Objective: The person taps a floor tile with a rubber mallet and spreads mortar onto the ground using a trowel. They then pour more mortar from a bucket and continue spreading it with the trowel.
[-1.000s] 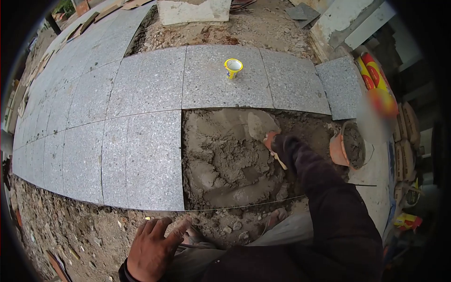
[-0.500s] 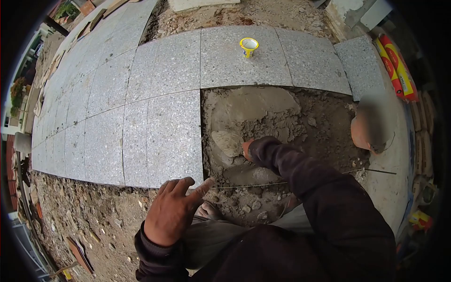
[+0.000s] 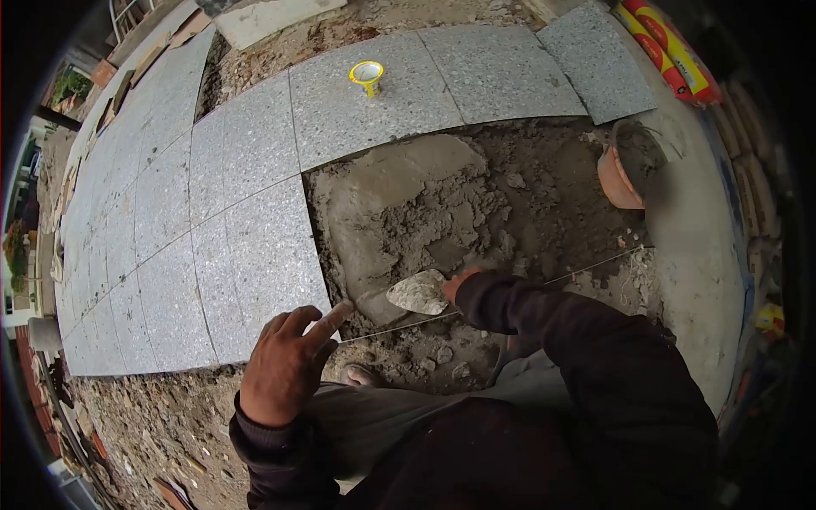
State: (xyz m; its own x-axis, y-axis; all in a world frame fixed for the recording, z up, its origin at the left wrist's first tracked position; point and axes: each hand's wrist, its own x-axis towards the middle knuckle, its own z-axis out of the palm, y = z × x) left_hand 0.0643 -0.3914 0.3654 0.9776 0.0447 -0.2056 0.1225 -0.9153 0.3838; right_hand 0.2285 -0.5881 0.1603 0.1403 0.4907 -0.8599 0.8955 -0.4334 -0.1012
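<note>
My right hand (image 3: 460, 286) is closed around the handle of a trowel (image 3: 418, 293), whose pointed blade is coated in pale mortar. The blade lies close over the near edge of the wet mortar bed (image 3: 408, 174), smooth at the far left and lumpy in the middle. Fingers apart and holding nothing, my left hand (image 3: 285, 361) is at the near corner of a grey speckled tile (image 3: 268, 255), index finger pointing toward the mortar. A taut string (image 3: 395, 327) runs along the near side of the bed, passing beside the trowel.
An orange bucket (image 3: 619, 180) of mortar stands right of the bed. A yellow-rimmed cup (image 3: 367, 75) sits on the far tiles. Beyond the bucket, a loose tile (image 3: 595, 64) lies near red and yellow bags (image 3: 671, 51). Rubble ground (image 3: 161, 425) borders the tiles at left.
The view has turned, shifting the tiles and cup leftward. The trowel has come nearer to me, from over the mortar toward the string. My left hand stays by the tile corner.
</note>
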